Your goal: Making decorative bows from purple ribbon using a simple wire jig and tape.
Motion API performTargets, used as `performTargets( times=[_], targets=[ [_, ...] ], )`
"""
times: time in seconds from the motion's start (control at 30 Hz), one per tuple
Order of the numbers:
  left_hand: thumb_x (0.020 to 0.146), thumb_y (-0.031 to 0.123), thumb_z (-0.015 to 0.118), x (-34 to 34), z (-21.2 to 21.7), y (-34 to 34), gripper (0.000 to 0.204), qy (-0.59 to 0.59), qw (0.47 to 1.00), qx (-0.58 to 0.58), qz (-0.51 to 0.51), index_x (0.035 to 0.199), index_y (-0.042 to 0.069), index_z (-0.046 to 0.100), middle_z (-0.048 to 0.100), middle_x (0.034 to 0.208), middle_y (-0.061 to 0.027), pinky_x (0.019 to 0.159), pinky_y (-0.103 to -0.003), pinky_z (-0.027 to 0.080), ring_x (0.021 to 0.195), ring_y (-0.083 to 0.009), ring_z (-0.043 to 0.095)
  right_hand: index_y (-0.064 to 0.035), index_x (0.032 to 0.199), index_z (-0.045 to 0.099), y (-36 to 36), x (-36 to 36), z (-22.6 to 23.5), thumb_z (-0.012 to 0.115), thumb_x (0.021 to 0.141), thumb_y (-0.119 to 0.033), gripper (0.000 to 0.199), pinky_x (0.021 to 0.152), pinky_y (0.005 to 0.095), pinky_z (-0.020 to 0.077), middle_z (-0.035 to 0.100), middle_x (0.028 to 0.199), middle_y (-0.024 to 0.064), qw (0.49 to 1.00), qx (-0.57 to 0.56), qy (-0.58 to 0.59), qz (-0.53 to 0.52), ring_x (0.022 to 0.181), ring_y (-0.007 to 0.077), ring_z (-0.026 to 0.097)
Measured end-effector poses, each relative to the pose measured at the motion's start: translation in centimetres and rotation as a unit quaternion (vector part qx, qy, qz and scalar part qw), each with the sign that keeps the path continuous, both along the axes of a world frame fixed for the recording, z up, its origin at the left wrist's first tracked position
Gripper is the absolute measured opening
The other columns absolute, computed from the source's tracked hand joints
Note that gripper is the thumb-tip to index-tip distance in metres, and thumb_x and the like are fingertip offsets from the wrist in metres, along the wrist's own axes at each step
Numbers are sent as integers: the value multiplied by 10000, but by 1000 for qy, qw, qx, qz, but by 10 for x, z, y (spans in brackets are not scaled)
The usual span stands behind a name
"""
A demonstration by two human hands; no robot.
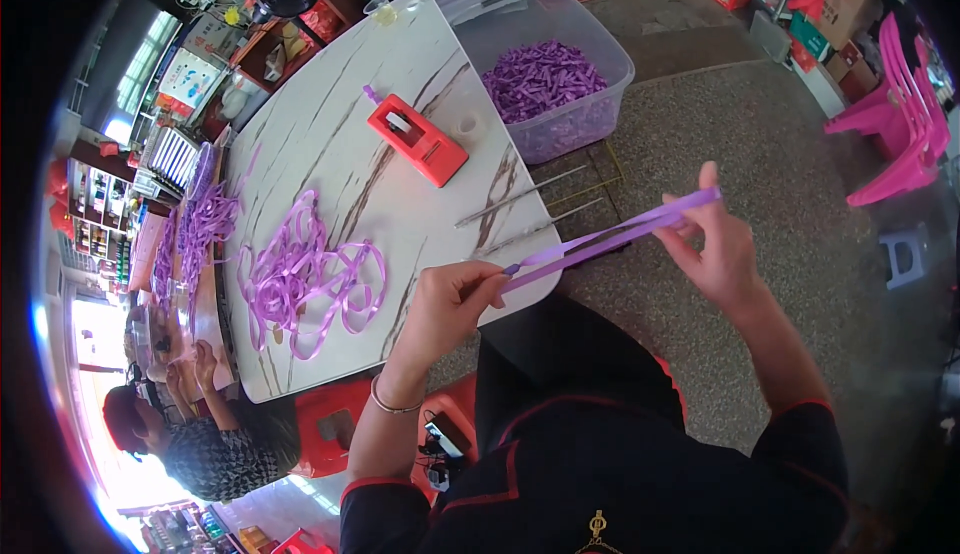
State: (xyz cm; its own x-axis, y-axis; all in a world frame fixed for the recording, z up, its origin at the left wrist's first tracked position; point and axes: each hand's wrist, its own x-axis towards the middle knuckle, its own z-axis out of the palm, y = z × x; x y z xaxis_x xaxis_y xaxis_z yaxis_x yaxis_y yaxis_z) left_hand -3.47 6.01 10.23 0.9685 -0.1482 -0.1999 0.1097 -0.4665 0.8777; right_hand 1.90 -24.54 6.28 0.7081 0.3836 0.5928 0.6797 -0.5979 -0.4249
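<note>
A purple ribbon (600, 244) is stretched as a narrow doubled loop between my hands, past the table's near right corner. My left hand (450, 304) pinches one end, where a small darker purple piece shows at the fingertips. My right hand (715, 254) holds the far end of the loop, one finger pointing up. Loose purple ribbons (300, 284) lie in a tangled heap on the table, left of my left hand. Farther back on the tabletop sits a red tape dispenser (420, 141) with a purple strip at its far end.
The white marbled table (400, 224) has thin metal rods (520, 197) at its right edge. Beside it stands a clear plastic bin (600, 124) of folded purple pieces. At the left, another person (210, 444) works near more ribbon. Pink chairs (895, 124) stand at the right.
</note>
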Motion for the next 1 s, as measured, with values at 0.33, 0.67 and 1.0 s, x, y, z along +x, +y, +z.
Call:
performTargets(
  times=[0.33,0.67,1.0],
  targets=[
    [727,-24,654,1,38,-24,194,-444,859,222,-123,919,-14,630,583,620,-91,459,-271,435,524,-200,578,-56,1383,272,61,1,19,828,565,-381,1041,545,205,370,481,1201,99,954,206,114,184,699,78,431],
    [614,19,670,3,49,-19,339,-535,760,322,-182,947,-22,625,590,688,-57,446,-264,437,539,-167,580,-30,968,588,78,-6,30,701,759,-99,248,704,234,424,586,911,44,846,260,384,263,812,102,545],
    [839,52,591,0,58,-22,89,104,971,-206,-57,872,-21,630,606,617,-71,407,-200,399,453,-91,537,-62,888,614,89,10,35,674,741,-46,159,554,268,443,607,908,87,924,189,-214,255,652,192,580]
  ],
)
